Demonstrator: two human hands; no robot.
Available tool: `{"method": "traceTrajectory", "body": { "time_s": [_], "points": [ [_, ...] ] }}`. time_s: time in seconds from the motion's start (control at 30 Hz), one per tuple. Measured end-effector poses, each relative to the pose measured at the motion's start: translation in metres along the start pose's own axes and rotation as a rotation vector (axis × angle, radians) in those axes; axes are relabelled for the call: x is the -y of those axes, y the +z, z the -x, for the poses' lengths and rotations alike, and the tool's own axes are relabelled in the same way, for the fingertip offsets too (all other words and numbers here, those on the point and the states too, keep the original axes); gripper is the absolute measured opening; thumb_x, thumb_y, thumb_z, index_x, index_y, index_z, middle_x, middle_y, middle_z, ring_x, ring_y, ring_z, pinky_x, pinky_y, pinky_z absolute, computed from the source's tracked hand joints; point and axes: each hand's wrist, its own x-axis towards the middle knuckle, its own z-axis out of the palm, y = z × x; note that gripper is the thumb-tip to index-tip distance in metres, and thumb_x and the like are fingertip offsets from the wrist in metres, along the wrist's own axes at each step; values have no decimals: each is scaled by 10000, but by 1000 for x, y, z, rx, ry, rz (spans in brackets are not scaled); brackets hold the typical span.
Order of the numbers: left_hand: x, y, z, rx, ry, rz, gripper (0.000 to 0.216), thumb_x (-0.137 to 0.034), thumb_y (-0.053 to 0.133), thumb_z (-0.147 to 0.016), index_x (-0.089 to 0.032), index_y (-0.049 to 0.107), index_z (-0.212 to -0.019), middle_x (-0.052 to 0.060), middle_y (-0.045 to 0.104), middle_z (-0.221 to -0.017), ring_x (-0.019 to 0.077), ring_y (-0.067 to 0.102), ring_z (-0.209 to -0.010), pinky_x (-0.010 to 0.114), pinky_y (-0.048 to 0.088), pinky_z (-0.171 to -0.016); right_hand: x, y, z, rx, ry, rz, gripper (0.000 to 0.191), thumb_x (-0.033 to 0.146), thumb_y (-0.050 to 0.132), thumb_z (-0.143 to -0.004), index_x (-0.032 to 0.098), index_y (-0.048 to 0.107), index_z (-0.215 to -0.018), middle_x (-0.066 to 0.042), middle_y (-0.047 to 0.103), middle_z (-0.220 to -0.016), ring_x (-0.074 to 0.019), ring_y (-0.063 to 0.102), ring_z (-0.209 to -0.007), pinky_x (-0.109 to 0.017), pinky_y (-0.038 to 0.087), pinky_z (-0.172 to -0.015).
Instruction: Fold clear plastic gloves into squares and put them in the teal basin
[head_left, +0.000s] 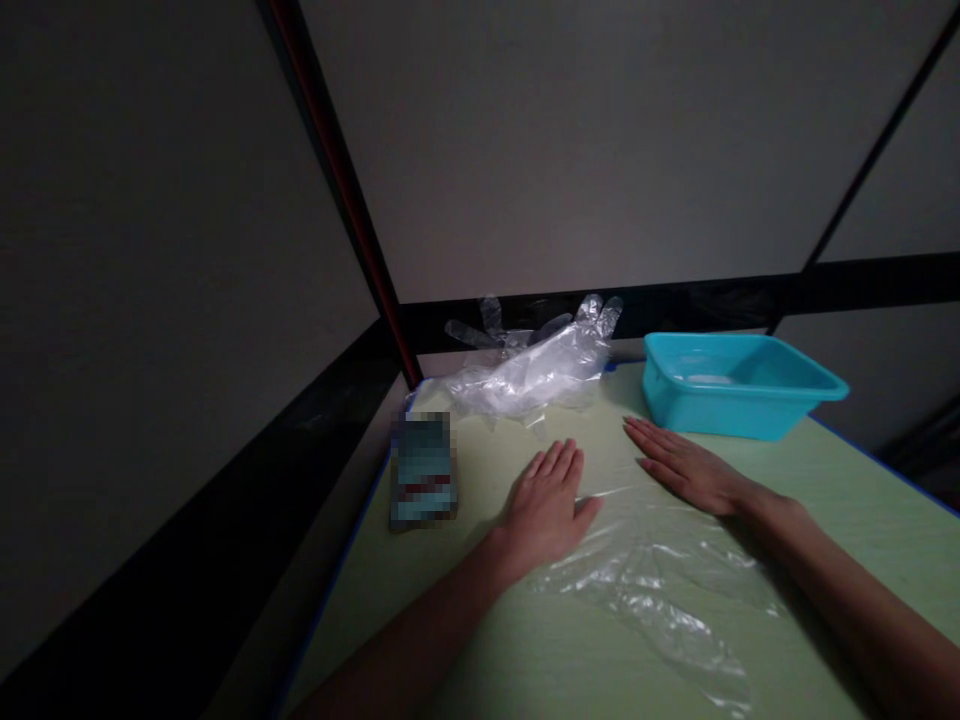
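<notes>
A clear plastic glove [660, 580] lies spread and wrinkled on the pale green table, between my forearms. My left hand [546, 505] rests palm down with its fingers stretched out, its thumb at the glove's upper left edge. Flat and outstretched too, my right hand [686, 468] lies at the glove's upper right, its fingertips just in front of the blue tub. Neither hand grips anything. Beyond my left hand is a heap of clear plastic gloves [532, 375], several fingers sticking up against the wall.
A turquoise plastic tub [739, 405] stands at the back right, with something whitish inside. Near the left edge lies a blurred-out rectangular object [424, 470]. The table [517, 660] has a blue edge and meets the grey wall panels [570, 150] at the back.
</notes>
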Motion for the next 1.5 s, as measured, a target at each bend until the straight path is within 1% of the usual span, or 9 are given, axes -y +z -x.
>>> {"method": "traceTrajectory", "body": {
  "time_s": [0.1,0.23,0.37,0.7,0.83,0.97,1.13,1.37,1.5],
  "points": [
    [1,1,0,4,-3,-1,593,-491,194,-882,-114,236,-1339,76,202,-1421,196,151,-1303,356,145,-1062,1,-2,0,7,9,-34,565,462,208,-892,176,165,-1377,-54,170,-1422,-214,144,-1289,-434,176,-1054],
    [0,1,0,9,-2,-4,603,-496,190,-880,-110,227,-1341,80,199,-1422,200,149,-1304,359,144,-1061,0,-3,0,31,39,-69,594,486,187,-884,145,196,-1371,-66,168,-1420,-213,135,-1291,-429,161,-1059],
    [-1,1,1,15,-4,-12,608,-501,188,-877,-112,221,-1344,76,190,-1424,203,137,-1306,363,139,-1062,-1,-3,-1,20,54,-99,585,493,189,-881,171,207,-1369,-49,184,-1416,-219,155,-1288,-449,167,-1053],
    [-1,1,1,-1,-9,0,603,-496,204,-875,-112,228,-1340,77,192,-1424,208,142,-1305,362,144,-1059,-1,-5,-1,27,69,-116,625,524,177,-868,140,247,-1356,-68,202,-1410,-217,169,-1286,-448,166,-1053],
    [-2,0,1,24,-13,-7,604,-495,206,-875,-110,226,-1340,78,191,-1424,206,136,-1306,363,143,-1061,-4,-4,-1,20,60,-124,601,519,179,-871,174,239,-1359,-46,203,-1411,-213,171,-1285,-448,168,-1053],
    [-1,0,1,17,-11,-6,602,-496,199,-876,-111,236,-1336,80,195,-1423,205,140,-1305,364,145,-1061,-4,-4,-1,7,62,-130,575,511,189,-873,208,243,-1358,-25,220,-1407,-218,192,-1279,-453,184,-1048],
    [-1,1,1,1,-9,-4,598,-493,208,-874,-109,249,-1331,82,205,-1420,206,150,-1303,359,138,-1061,-2,-5,-1,7,72,-129,620,515,168,-869,138,261,-1352,-59,221,-1408,-216,185,-1283,-422,180,-1055],
    [-1,1,1,1,-10,-6,601,-500,201,-874,-112,245,-1332,85,199,-1421,204,148,-1304,363,133,-1060,-2,-3,0,-11,87,-128,609,507,185,-867,148,265,-1352,-56,212,-1409,-216,191,-1284,-443,181,-1053],
    [-1,1,1,3,-10,-6,600,-496,190,-877,-109,245,-1332,87,197,-1421,207,141,-1305,363,131,-1060,2,-6,4,-89,129,-143,582,468,198,-877,141,257,-1355,-58,232,-1405,-224,209,-1278,-431,194,-1054]
  ]
}}
